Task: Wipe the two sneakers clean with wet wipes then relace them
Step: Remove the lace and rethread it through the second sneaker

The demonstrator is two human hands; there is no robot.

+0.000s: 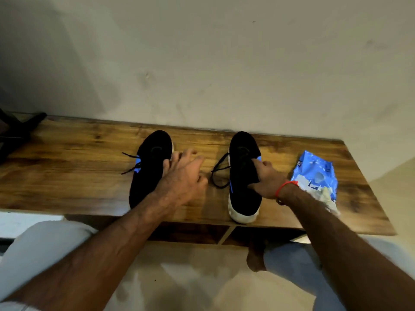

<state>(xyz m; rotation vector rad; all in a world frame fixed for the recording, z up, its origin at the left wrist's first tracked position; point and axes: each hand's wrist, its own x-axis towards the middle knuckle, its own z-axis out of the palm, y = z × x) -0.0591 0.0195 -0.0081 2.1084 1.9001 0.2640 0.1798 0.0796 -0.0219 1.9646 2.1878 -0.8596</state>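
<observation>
Two black sneakers sit side by side on the wooden counter (67, 176), toes pointing at the wall. The left hand (182, 176) has its fingers spread loose, resting by the inner edge of the left sneaker (149, 167) without gripping it. The right hand (268, 181) is clamped on the collar of the right sneaker (243, 176), whose black laces (219, 173) trail loose onto the wood. A blue wet wipes pack (315, 176) lies just right of that wrist.

Left hand (183, 176) outstretched, fingers (190, 153) spread; right hand (268, 179) reaching forward, fingers curled.
</observation>
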